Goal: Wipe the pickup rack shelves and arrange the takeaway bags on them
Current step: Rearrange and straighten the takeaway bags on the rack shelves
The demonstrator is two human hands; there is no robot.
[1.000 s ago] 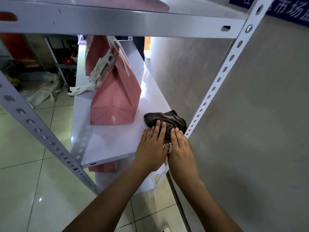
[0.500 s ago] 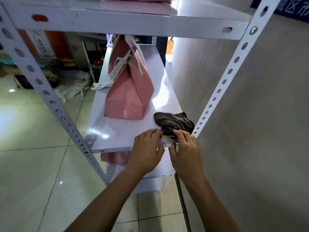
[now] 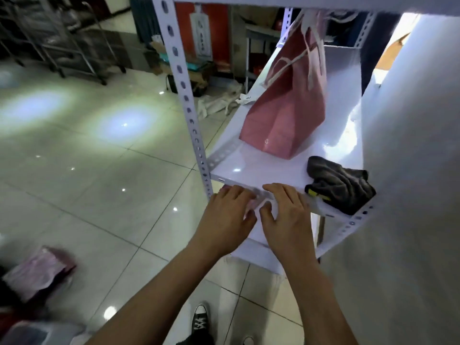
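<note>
A: What could go wrong here, biggest thing first?

B: The rack (image 3: 185,95) is tall and thin. Both hands are at the front edge of the shelf (image 3: 251,165), at 6 o'clock. A hard push or pull there could make the rack wobble.

A: Then the bag?

B: Yes. The pink bag (image 3: 290,113) stands up on the shelf at about 12 o'clock from the hands. It looks light, so I think a wobble could tip it over.

A: And the cloth?

B: The dark cloth (image 3: 339,183) sits at 3 o'clock, right at the shelf's front corner, with a bit hanging over. A bump could knock it to the floor (image 3: 87,170).

A: Are the hands holding anything?

B: The left hand (image 3: 227,220) and the right hand (image 3: 286,215) are side by side, fingers bent, near something small and white. It is blurry, so I cannot tell if they grip it.

A: Any more bags?

B: One lies on the floor (image 3: 37,272) at 8 o'clock, not yet on the rack. It is blurry too.
</note>
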